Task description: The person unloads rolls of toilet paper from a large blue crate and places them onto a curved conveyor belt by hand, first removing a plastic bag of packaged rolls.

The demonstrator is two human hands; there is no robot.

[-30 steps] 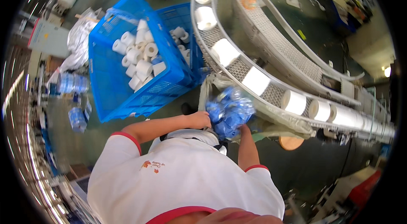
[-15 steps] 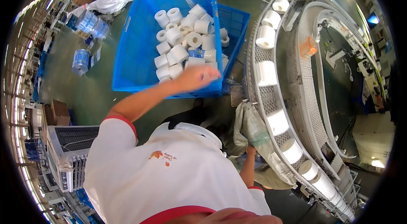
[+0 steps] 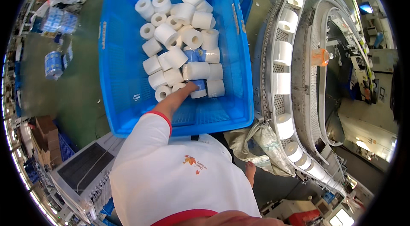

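My left hand (image 3: 192,87) reaches down into a large blue plastic crate (image 3: 175,130), among white toilet paper rolls (image 3: 165,33). It touches a roll with a blue wrapper (image 3: 198,90) near the crate's front. Its fingers are mostly hidden, so I cannot tell whether they close on that roll. My right hand (image 3: 250,167) hangs low at my right side, beside a crumpled whitish woven sack (image 3: 267,149). Its fingers are too small and partly hidden to read. Another blue-wrapped roll (image 3: 193,55) lies further back in the crate.
At the right, a curved metal conveyor (image 3: 279,104) carries several white rolls (image 3: 282,53). An orange container (image 3: 320,57) sits on the inner track. Blue-printed film reels (image 3: 54,65) stand on the floor at left. A grey metal unit (image 3: 87,166) is at lower left, near cardboard boxes (image 3: 46,134).
My left hand has gone from a blurred sweep above the crate's front edge down in among the rolls. The view has shifted, bringing the crate nearer. My right hand stays low beside the sack.
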